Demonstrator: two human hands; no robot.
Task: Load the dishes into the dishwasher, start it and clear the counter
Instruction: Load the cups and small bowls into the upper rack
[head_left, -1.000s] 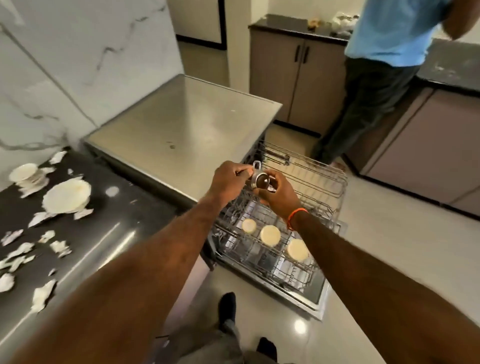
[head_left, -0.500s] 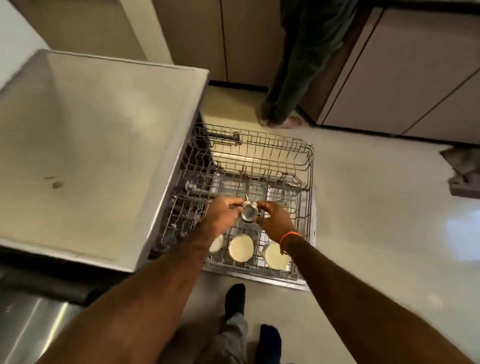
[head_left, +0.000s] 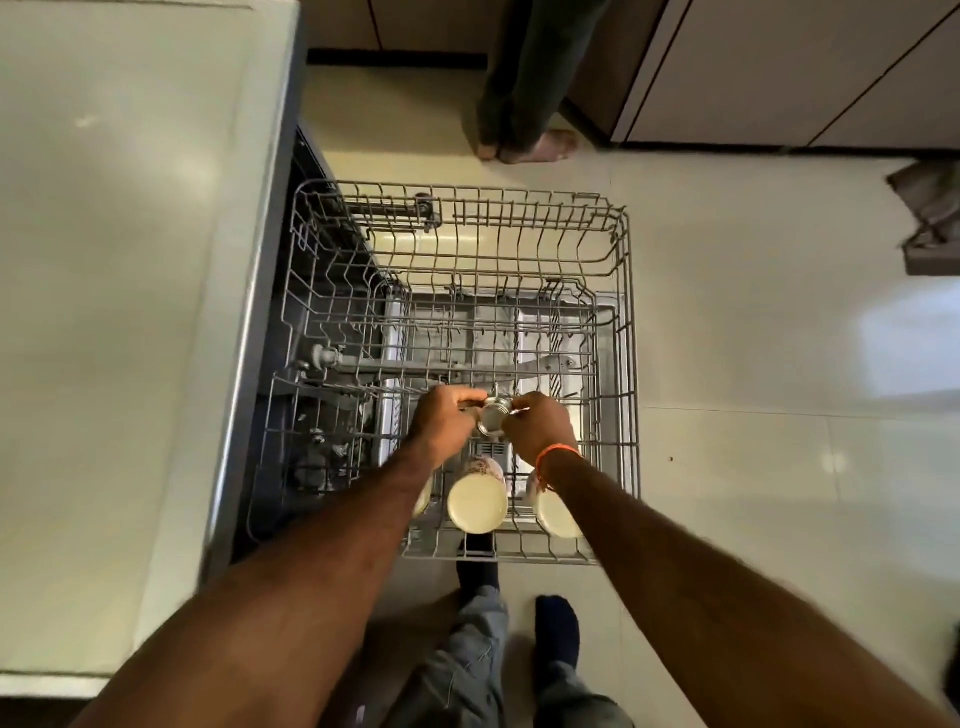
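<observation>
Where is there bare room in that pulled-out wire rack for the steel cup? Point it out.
Free: the far half of the grey wire rack, between its back rim and both hands, and the left side by the dishwasher opening. Crowded: the near edge, where three cream mugs stand. The left hand and right hand hold the small steel cup.

- Small steel cup (head_left: 492, 418): shiny metal, tipped on its side, held over the rack.
- Wire rack (head_left: 621, 332): grey, pulled out of the dishwasher (head_left: 270, 364).
- Three cream cups (head_left: 477, 499): upturned, in a row along the rack's near edge.
</observation>
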